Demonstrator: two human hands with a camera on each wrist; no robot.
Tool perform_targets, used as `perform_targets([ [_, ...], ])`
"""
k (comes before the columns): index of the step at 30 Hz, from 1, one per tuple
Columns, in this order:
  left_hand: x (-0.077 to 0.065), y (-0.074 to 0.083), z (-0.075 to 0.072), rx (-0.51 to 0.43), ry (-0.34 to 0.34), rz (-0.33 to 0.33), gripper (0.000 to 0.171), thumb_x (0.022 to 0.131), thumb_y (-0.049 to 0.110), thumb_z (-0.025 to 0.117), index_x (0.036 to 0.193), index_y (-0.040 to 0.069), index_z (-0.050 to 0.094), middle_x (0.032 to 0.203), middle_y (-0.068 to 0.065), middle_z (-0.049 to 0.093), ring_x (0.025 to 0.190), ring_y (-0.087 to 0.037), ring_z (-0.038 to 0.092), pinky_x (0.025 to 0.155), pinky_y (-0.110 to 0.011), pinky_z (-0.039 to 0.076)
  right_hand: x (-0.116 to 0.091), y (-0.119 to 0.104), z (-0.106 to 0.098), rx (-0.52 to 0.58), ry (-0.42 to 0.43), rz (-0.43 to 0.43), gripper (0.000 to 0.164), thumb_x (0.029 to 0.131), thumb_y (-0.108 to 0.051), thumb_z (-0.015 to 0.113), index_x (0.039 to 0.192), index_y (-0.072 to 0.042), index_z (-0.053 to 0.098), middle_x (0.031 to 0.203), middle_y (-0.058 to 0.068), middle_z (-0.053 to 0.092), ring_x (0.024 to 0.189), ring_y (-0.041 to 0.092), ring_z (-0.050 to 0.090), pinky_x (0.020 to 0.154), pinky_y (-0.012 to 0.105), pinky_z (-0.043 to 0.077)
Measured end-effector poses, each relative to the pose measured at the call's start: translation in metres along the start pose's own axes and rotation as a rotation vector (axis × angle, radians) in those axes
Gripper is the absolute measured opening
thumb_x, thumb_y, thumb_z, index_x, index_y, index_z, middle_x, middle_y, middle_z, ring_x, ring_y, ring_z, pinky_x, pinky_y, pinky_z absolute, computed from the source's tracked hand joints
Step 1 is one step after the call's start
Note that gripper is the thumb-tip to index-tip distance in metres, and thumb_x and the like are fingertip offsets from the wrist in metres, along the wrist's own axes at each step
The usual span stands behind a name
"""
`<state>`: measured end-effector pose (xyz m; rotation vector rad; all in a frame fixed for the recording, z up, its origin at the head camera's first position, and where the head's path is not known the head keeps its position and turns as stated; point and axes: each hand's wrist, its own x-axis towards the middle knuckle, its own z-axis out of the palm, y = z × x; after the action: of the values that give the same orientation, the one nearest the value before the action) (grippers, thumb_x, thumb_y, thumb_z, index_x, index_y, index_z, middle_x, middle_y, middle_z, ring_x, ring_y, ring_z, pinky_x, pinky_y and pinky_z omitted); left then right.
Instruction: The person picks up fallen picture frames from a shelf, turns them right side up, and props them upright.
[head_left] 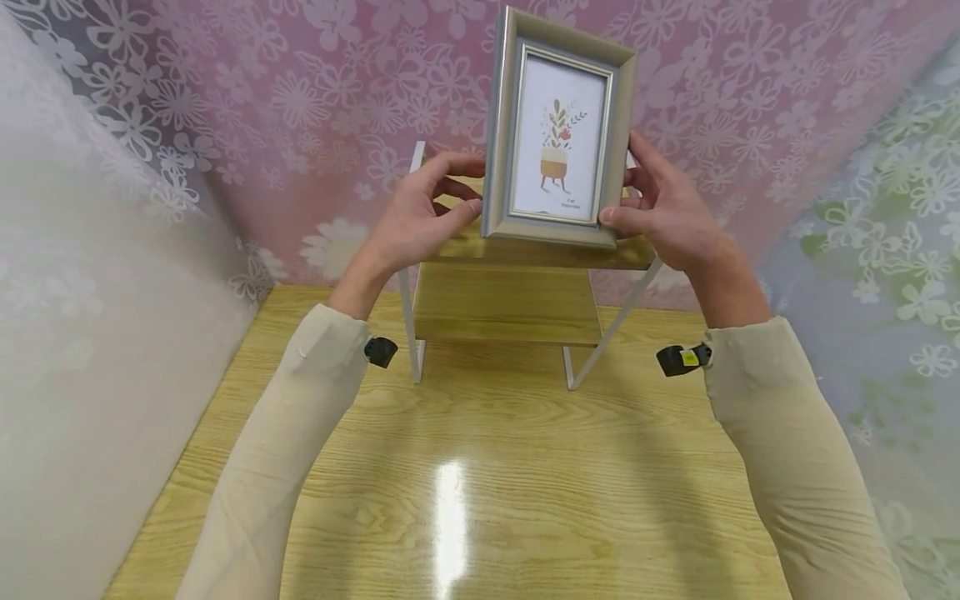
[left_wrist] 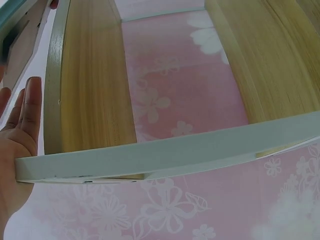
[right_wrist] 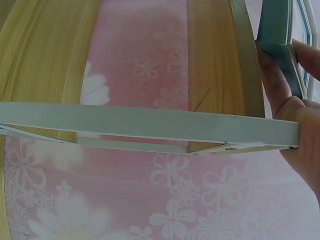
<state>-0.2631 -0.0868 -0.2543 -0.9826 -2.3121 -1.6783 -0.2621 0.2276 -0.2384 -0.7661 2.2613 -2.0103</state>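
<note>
A beige-and-grey picture frame (head_left: 626,83) with a drawing of a potted plant stands tilted above the top board of a small shelf stand (head_left: 510,308). My right hand (head_left: 671,208) grips its lower right side, thumb on the front and fingers behind; the right wrist view shows the frame's corner (right_wrist: 280,50) between them. My left hand (head_left: 423,208) is at the frame's left edge, fingers loosely bent; whether they touch it I cannot tell. In the left wrist view the left hand's fingers (left_wrist: 32,107) look fairly straight, below the frame's back (left_wrist: 25,50).
The stand has white metal legs (head_left: 408,312) and a lower wooden board. Behind it hangs a pink flowered wall covering (head_left: 300,100); pale flowered panels (head_left: 112,333) rise on both sides. Wood-grain flooring (head_left: 525,483) lies in front, with a bright reflection.
</note>
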Motion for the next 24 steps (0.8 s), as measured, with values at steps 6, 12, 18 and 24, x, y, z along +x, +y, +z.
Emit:
perform_targets([
  [6,-0.0002,-0.0013,0.0013,0.014,-0.011,0.005,0.041,0.097,0.010,0.062,0.138,0.009,0.055,0.135,-0.003,0.056,0.107,-0.015,0.061,0.086,-0.033,0.052,-0.0015,0.0002,-0.0015,0.025,0.003,0.012,0.091,0.086,0.017,0.062,0.158,-0.026,0.026,0.127,0.015,0.047,0.090,0.020,0.062,0.071,0.023,0.058],
  [12,0.0000,-0.0010,0.0021,0.010,-0.018,0.016,0.038,0.097,0.013,0.063,0.135,0.013,0.058,0.132,0.002,0.058,0.105,-0.012,0.061,0.084,-0.033,0.052,-0.0023,-0.0001,-0.0027,0.044,-0.003,0.007,0.091,0.087,0.017,0.061,0.158,-0.026,0.026,0.129,0.016,0.047,0.092,0.019,0.063,0.071,0.023,0.058],
  [18,-0.0010,0.0003,0.0030,-0.002,-0.036,0.034,0.036,0.097,0.013,0.064,0.133,0.014,0.061,0.124,0.002,0.064,0.099,-0.013,0.062,0.079,-0.034,0.052,-0.0028,-0.0001,-0.0022,0.074,-0.014,0.002,0.091,0.086,0.019,0.060,0.159,-0.024,0.026,0.129,0.016,0.046,0.092,0.019,0.064,0.072,0.025,0.058],
  [24,-0.0001,-0.0006,0.0026,-0.009,-0.053,0.051,0.036,0.096,0.012,0.064,0.132,0.012,0.061,0.113,-0.003,0.069,0.090,-0.015,0.065,0.066,-0.031,0.049,-0.0016,-0.0006,-0.0011,0.073,-0.014,-0.013,0.090,0.086,0.020,0.060,0.158,-0.023,0.027,0.129,0.016,0.047,0.092,0.019,0.062,0.070,0.024,0.058],
])
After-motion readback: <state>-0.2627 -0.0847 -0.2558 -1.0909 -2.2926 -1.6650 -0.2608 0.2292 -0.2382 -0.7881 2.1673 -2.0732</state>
